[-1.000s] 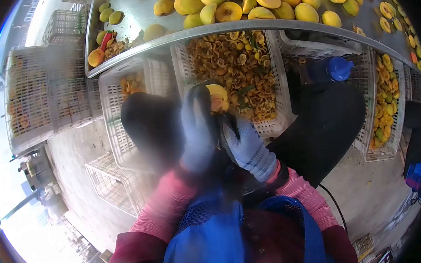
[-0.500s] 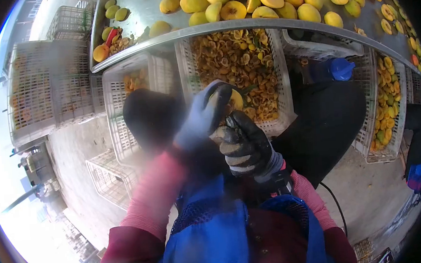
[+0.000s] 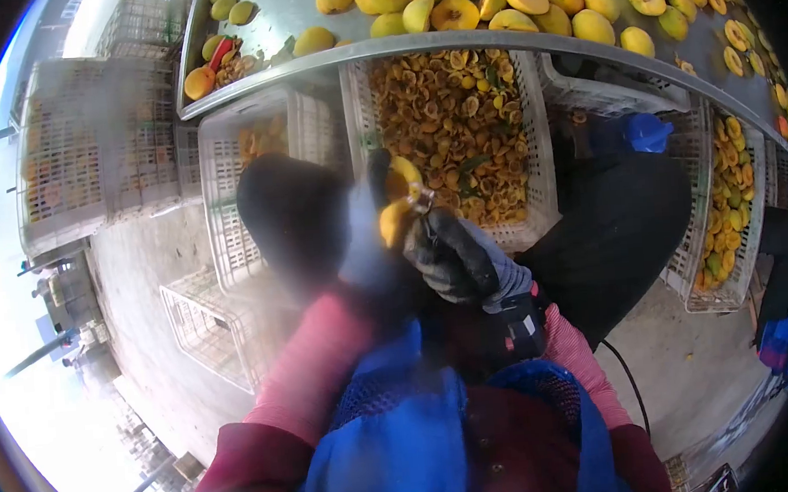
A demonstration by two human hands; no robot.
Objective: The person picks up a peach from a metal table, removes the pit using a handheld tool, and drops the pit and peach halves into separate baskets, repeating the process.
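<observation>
Fingers of the left hand (image 3: 363,237) clamp a yellow fruit (image 3: 396,219) by the near-left corner of the scrap-filled crate (image 3: 540,144); the right hand (image 3: 452,258) is closed around a metal-tipped tool (image 3: 422,199). Cutting into flesh seems in hand; the next move calls for a steady hold.

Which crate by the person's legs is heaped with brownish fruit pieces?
The middle crate, just beyond the right hand; the crate at far right holds yellowish fruit, and the left crate shows hazy orange pieces.
</observation>
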